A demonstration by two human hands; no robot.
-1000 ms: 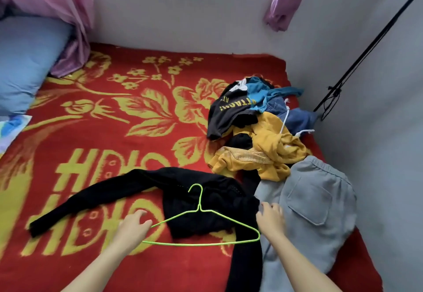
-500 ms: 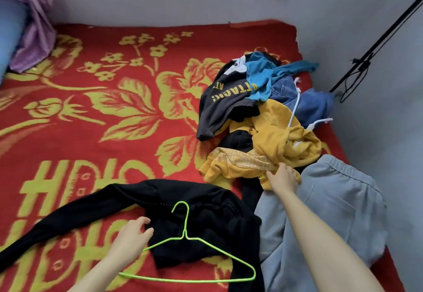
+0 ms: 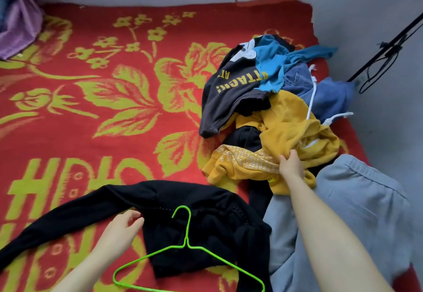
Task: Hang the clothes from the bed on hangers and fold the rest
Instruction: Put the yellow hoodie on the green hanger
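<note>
- Right hand (image 3: 291, 165) grips the yellow sweater (image 3: 290, 126) at the pile's near edge. Its fingertips are buried in the cloth and not visible.
- Left hand (image 3: 121, 230) is loose, fingers lightly curled, holding nothing. It sits at the sleeve of the black top (image 3: 217, 223); contact unclear.
- Green hanger (image 3: 186, 246) lies on the black top, untouched. Its bottom bar is cut off by the frame edge.
- Sleeve end of the black top runs out of frame at left.
- Pile on the red blanket (image 3: 114, 131), near the wall: dark tee (image 3: 229, 99), blue clothes (image 3: 272, 62), yellow sweater over something black — mostly hidden.
- Grey sweatpants (image 3: 366, 211) lie partly under the right forearm.
</note>
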